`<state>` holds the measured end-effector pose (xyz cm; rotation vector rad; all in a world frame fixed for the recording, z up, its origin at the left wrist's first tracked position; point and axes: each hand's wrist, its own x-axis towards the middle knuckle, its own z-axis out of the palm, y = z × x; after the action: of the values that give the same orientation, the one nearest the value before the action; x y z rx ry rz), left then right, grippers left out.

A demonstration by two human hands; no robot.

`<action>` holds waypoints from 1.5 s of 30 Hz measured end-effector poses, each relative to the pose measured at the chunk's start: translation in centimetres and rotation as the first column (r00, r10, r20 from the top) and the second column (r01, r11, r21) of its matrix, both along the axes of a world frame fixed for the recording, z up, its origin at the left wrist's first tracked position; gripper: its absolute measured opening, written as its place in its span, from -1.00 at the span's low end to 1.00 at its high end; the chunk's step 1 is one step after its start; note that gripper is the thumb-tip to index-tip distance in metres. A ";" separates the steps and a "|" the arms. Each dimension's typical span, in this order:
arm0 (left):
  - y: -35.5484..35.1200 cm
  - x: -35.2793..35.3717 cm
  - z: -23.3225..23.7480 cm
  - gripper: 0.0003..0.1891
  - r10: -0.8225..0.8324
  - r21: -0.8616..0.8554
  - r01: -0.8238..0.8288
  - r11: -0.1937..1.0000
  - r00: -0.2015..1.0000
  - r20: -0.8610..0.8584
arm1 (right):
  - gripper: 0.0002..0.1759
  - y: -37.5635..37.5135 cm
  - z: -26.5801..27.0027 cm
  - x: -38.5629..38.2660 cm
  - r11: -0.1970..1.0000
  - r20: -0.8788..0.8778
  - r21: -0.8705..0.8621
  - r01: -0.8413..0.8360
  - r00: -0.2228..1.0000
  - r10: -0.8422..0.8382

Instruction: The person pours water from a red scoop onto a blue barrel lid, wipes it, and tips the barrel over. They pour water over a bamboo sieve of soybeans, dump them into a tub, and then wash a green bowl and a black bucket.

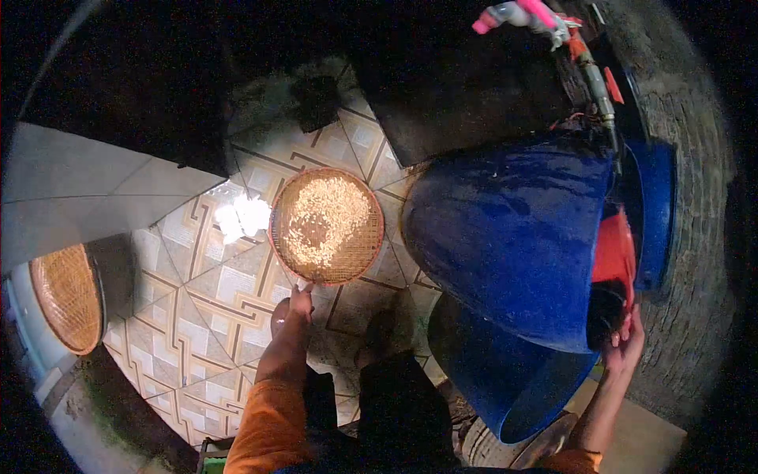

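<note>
My left hand [302, 302] is closed on the near rim of a round woven basket [359, 257], held level above the tiled floor. Pale grains or seeds [332, 213] lie spread across its weave, with a thinner patch at the lower left. On the right, my right hand [626, 340] grips the near edge of a red container [614, 249] at the mouth of a large blue barrel [513, 237]. Part of the red container is hidden inside the barrel's dark opening.
A pipe with a pink-wrapped tap [521, 14] runs above the barrel. Below it is another blue container [505, 395]. A second woven basket [67, 300] stands at the far left. Patterned tiles [229, 316] cover the floor.
</note>
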<state>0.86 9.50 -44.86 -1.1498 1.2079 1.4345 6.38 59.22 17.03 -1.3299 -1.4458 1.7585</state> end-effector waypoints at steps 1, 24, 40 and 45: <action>-0.5 -0.2 1.3 -0.18 -0.023 0.097 0.021 0.995 1.000 0.022 | -0.71 -0.3 0.8 0.6 0.996 -0.124 -0.049 -0.074 0.990 0.067; 1.5 -5.6 28.3 -0.53 -0.042 0.291 0.091 0.952 0.985 -0.170 | -0.78 -23.0 -0.5 4.7 0.718 0.203 -0.244 -0.652 0.690 0.695; 11.7 -11.8 14.9 -0.70 -0.054 0.370 0.150 0.917 0.965 -0.258 | -0.72 -25.5 -19.9 -6.6 0.126 0.800 0.096 -0.987 0.152 0.580; 16.5 -13.6 5.1 -0.61 0.028 0.587 0.153 0.795 0.957 -0.288 | -0.62 -25.1 -20.1 -8.8 0.013 0.951 -0.004 -1.000 0.000 0.311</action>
<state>-12.79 26.04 -39.71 -0.4617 0.8464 1.7989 -2.45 34.14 -3.10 -0.5502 -3.5802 0.3408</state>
